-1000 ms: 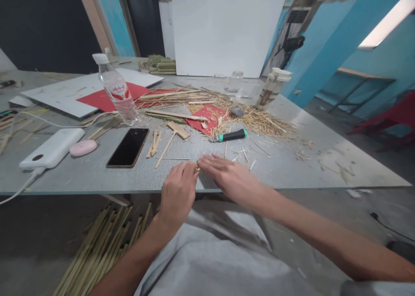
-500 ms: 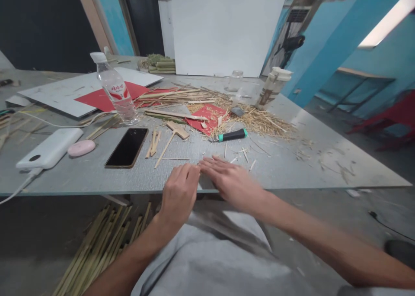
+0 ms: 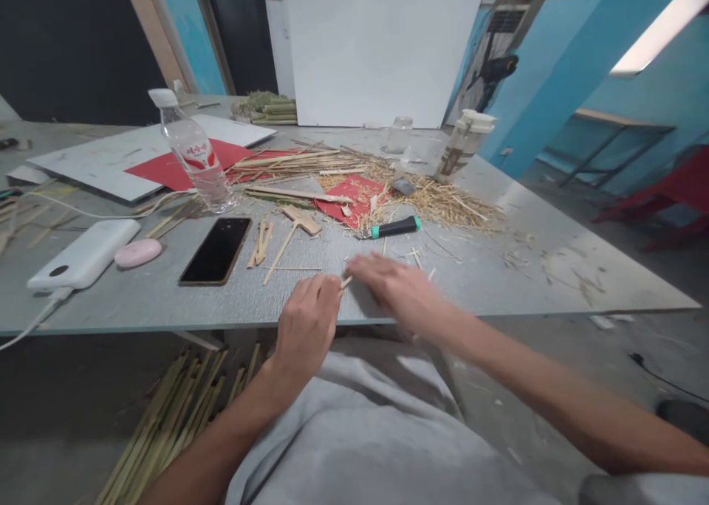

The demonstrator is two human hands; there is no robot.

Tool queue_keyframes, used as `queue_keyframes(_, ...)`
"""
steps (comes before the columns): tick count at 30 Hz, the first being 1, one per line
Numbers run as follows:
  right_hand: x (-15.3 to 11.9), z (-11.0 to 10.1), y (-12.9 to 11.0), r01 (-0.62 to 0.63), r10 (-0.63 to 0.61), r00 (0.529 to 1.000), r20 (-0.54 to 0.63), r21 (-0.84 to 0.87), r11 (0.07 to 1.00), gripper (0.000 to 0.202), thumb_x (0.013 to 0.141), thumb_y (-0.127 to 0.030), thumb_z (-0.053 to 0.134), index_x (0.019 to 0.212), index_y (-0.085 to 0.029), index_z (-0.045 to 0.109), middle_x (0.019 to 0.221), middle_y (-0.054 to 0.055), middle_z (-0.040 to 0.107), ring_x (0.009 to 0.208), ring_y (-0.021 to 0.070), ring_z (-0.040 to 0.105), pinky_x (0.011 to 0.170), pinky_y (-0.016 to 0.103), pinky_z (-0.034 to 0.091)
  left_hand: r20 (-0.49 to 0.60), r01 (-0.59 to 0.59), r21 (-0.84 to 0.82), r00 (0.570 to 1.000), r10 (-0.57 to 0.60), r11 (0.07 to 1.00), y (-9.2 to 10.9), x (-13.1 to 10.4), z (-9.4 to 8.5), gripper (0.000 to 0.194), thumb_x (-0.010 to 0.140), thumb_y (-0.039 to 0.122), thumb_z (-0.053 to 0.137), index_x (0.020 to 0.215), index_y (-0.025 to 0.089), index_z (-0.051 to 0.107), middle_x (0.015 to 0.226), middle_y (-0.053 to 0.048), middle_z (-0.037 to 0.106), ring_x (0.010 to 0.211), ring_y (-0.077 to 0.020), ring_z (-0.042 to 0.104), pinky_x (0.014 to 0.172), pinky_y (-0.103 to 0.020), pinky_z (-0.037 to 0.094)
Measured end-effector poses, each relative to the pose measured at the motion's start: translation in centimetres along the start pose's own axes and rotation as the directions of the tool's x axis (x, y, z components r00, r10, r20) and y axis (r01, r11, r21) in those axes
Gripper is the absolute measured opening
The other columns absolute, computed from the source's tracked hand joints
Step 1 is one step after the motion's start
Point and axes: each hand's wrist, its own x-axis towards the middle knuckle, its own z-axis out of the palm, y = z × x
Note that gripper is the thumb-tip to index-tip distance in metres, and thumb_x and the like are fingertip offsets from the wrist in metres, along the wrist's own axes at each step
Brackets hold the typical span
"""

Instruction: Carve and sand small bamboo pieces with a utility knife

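My left hand [image 3: 310,309] is closed at the table's front edge, pinching a short pale sliver of wood [image 3: 346,283] whose tip pokes out to the right. Just right of that tip is my right hand [image 3: 396,283], palm down and smeared by motion; whatever may be under its fingers is hidden. Beyond the hands lies a black and green handled knife [image 3: 396,227]. Left of it are a small wooden T-shaped piece [image 3: 302,220], several short wood strips [image 3: 261,244] and a thin stick [image 3: 293,269].
A phone [image 3: 216,252], a pink oval case [image 3: 138,253], a white power bank [image 3: 83,254] and a water bottle [image 3: 196,154] stand to the left. Straw-like shavings [image 3: 454,204], red paper [image 3: 348,198] and a tall jar [image 3: 462,147] are farther back. Bamboo strips [image 3: 166,416] lean below the table.
My right hand has shifted slightly right, away from my left hand, uncovering the sliver's tip. My left hand stays almost in place. The view has moved a little.
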Motion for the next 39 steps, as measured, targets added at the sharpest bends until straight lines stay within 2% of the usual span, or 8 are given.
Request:
queue_keyframes(11,-0.1,0.8,0.6,0.046,-0.046,0.999,0.004,0.003,0.999,0.054,0.103,-0.005,0.043,0.156,-0.009,0.056,0.16,0.017,0.054,0.153,0.0255,0.049,0.129,0.049,0.044,-0.023,0.021,-0.064,0.999,-0.023,0.998,-0.2,0.1,0.1,0.015,0.108,0.014,0.054,0.1,0.025,0.047,0.086,0.0,0.063,0.079,-0.0205,0.06,0.07,-0.03,0.043)
queue_keyframes(15,-0.1,0.7,0.7,0.015,-0.016,1.0,-0.013,-0.075,0.997,0.047,0.106,-0.01,0.044,0.149,-0.009,0.063,0.151,0.02,0.061,0.145,0.0285,0.059,0.125,0.051,0.049,0.003,0.068,-0.089,0.998,-0.067,0.994,-0.3,0.1,0.2,0.016,0.106,0.012,0.055,0.1,0.025,0.048,0.088,0.0,0.064,0.08,-0.0203,0.063,0.071,-0.03,0.044)
queue_keyframes(18,0.0,0.6,0.8,0.081,-0.08,0.996,0.028,-0.032,0.996,0.053,0.106,-0.009,0.042,0.157,-0.007,0.055,0.162,0.017,0.051,0.154,0.0259,0.049,0.13,0.048,0.043,0.035,0.102,-0.127,0.995,-0.098,0.987,-0.4,0.1,0.1,0.016,0.104,0.012,0.058,0.102,0.025,0.049,0.09,-0.001,0.066,0.081,-0.0204,0.065,0.072,-0.03,0.045)
queue_keyframes(21,0.0,0.6,0.9,0.017,-0.017,1.0,0.005,-0.044,0.999,0.053,0.103,-0.005,0.039,0.15,-0.008,0.063,0.154,0.018,0.06,0.147,0.0281,0.056,0.128,0.053,0.045,0.059,0.136,-0.145,0.99,-0.129,0.98,-0.4,0.2,0.0,0.018,0.102,0.011,0.059,0.105,0.025,0.049,0.09,0.0,0.067,0.08,-0.02,0.065,0.071,-0.029,0.046)
queue_keyframes(30,-0.4,0.5,0.9,0.036,-0.034,0.998,0.044,-0.041,0.999,0.054,0.105,-0.009,0.042,0.158,-0.004,0.053,0.164,0.019,0.048,0.157,0.0277,0.044,0.132,0.05,0.039,0.098,0.192,-0.145,0.979,-0.179,0.971,-0.1,0.4,-0.1,0.019,0.102,0.011,0.06,0.107,0.025,0.048,0.09,0.0,0.068,0.08,-0.0194,0.066,0.073,-0.03,0.048)
queue_keyframes(32,-0.4,0.5,0.9,0.082,-0.081,0.995,0.057,-0.012,0.997,0.058,0.105,-0.007,0.041,0.162,-0.01,0.049,0.167,0.015,0.045,0.158,0.0247,0.041,0.132,0.049,0.039,0.101,0.201,-0.152,0.977,-0.188,0.968,-0.1,0.4,-0.1,0.02,0.102,0.011,0.06,0.11,0.025,0.049,0.09,0.0,0.069,0.082,-0.0197,0.068,0.075,-0.03,0.049)
queue_keyframes(35,-0.3,0.6,1.0,-0.02,0.02,1.0,-0.002,-0.062,0.998,0.057,0.103,-0.005,0.042,0.156,-0.015,0.058,0.158,0.015,0.056,0.152,0.0281,0.051,0.13,0.057,0.041,0.112,0.232,-0.156,0.97,-0.216,0.96,-0.1,0.4,-0.1,0.023,0.101,0.011,0.061,0.114,0.026,0.05,0.09,0.0,0.069,0.083,-0.0197,0.069,0.076,-0.03,0.05)
queue_keyframes(39,-0.2,0.3,1.2,0.09,-0.087,0.995,0.051,-0.048,0.995,0.058,0.104,-0.005,0.041,0.161,-0.011,0.051,0.164,0.014,0.05,0.156,0.0241,0.045,0.132,0.05,0.039,0.145,0.265,-0.182,0.96,-0.241,0.947,-0.1,0.6,-0.3,0.024,0.1,0.011,0.063,0.115,0.026,0.051,0.092,0.0,0.07,0.082,-0.0202,0.069,0.075,-0.03,0.049)
